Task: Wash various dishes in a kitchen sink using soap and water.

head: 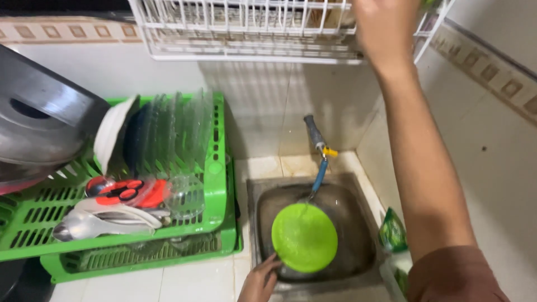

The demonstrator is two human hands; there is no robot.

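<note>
Landmark = steel sink (358, 223), sunk in the tiled tabletop (196, 282) at the wall corner. Largest: green dish rack (215, 184), just left of sink, w/ a row of clear plates, a white bowl, red-handled utensils and spoons in it. Left of that, a dark metal pan lid (39, 117) leaning. Above sink, white wire rack (246, 28) on the wall. Right arm goes up from sink's right side; right hand (386, 25) is at the wire rack's right end, cut off by the frame edge, so can't tell if its grip is closed or what it has. In the sink: round green plate (305, 237), tilted, under the tap w/ blue hose (320, 168). Left hand (260, 282), at sink's front-left rim, pinches the plate's lower edge. Right of sink: green soap pouch (393, 232). Step looks like rinsing/holding the plate while the other hand works at the upper rack. A steady hold on the wet rim seems called for.
</note>
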